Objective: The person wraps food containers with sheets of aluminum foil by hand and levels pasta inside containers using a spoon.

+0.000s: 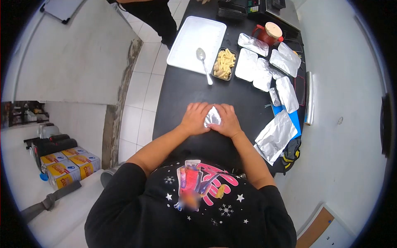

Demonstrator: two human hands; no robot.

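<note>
Close in front of my body, a small foil-covered packet (212,116) sits at the black table's near part, between my two hands. My left hand (196,119) wraps its left side, fingers curled over the far edge. On the other side my right hand (226,120) grips it, the thumb lying across the near foil. Most of the packet's sides are hidden by my fingers. Beyond my hands, a spoon (203,65) rests partly on a white tray (182,31), beside a black container of creamy pasta (224,64).
Several foil-covered containers (247,64) are grouped on the right of the black table (182,91). A loose foil sheet (276,135) lies at the near right. A red pot (266,36) stands farther back. Another person's dark-clothed leg (155,18) shows beyond the table's left edge.
</note>
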